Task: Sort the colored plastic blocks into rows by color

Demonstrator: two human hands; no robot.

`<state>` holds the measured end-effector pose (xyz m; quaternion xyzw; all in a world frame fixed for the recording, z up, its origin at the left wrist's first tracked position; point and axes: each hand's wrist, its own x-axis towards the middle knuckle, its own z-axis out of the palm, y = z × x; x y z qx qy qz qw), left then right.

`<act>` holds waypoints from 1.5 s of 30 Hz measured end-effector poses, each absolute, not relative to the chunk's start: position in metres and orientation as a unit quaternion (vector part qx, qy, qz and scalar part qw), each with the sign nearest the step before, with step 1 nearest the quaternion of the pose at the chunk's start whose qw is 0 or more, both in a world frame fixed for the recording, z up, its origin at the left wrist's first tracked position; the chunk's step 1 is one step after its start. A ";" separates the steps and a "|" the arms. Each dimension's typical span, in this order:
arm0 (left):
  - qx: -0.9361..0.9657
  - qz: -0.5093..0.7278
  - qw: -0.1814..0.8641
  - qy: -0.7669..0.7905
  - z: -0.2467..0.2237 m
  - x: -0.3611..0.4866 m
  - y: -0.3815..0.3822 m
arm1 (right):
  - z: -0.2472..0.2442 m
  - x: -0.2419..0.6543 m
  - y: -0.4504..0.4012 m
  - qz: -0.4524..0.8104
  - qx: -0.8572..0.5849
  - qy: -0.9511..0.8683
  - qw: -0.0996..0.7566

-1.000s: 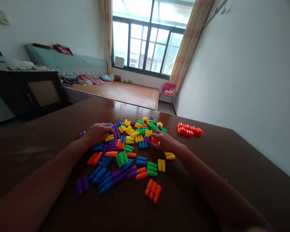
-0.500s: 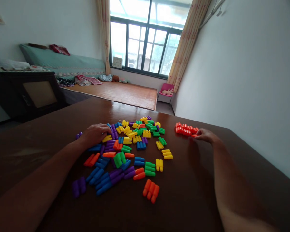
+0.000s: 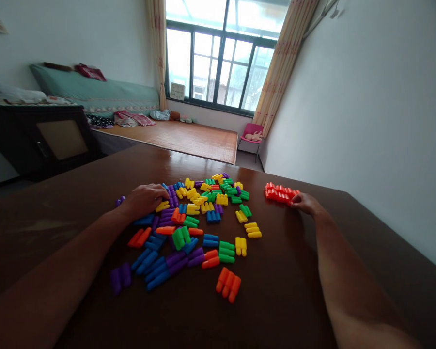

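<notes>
My right hand (image 3: 305,202) is closed, thumb and fingers pinching an orange toy block at the near right end of a row of orange blocks (image 3: 278,193). The fingers partly cover the pinched block, and it touches the row or lies right against it. On the left, my left hand (image 3: 145,199) rests with curled fingers at the edge of the mixed pile. A yellow block (image 3: 163,206) lies by its fingertips, and purple blocks (image 3: 173,196) stand just beyond. What its fingers hold, if anything, is hidden.
Loose blocks in several colours spread over the brown table (image 3: 276,291), among them an orange block (image 3: 228,285) near the front and a purple block (image 3: 120,278) by my left forearm. Beyond the table are a bed (image 3: 203,138), a pink chair (image 3: 252,133) and a dark cabinet (image 3: 58,133).
My right hand has shifted slightly left, bringing the pinched orange block closer in against the orange row. My left hand stays in place; the whole view has tilted slightly.
</notes>
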<state>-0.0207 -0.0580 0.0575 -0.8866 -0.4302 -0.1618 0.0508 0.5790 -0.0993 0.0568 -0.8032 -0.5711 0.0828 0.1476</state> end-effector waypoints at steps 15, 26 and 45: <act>-0.891 -0.153 0.055 -0.424 0.058 -0.019 -0.061 | 0.144 0.305 -0.191 0.317 -0.173 -0.927 -0.100; -0.890 -0.147 0.063 -0.427 0.054 -0.023 -0.056 | 0.123 0.295 -0.189 0.273 -0.175 -0.939 -0.114; -0.888 -0.142 0.052 -0.434 0.055 -0.023 -0.056 | 0.029 0.628 -0.118 0.281 -0.776 -0.321 0.464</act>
